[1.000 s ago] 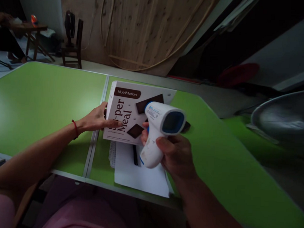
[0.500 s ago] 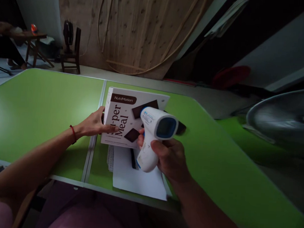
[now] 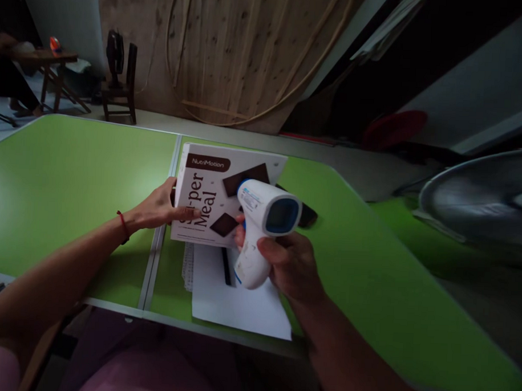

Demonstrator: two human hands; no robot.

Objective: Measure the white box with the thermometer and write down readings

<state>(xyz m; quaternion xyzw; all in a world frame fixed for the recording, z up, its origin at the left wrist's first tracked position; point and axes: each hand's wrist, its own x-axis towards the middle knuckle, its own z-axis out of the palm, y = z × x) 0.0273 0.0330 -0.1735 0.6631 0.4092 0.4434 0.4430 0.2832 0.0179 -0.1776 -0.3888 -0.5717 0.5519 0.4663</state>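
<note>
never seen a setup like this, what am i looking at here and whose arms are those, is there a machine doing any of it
There's no robot here: these are a person's own two bare hands, seen by one camera worn on their head, looking forward and down. The left hand grips the left side of a white NutriMotion box, its thumb across the printed front. The right hand holds a white-and-blue thermometer-style gun by its handle, the screen facing the camera. Both are over a green table. On it, nearer the person, lies white paper with a slim black item on top. A dark object, partly hidden behind the gun, is too unclear to name.
</note>
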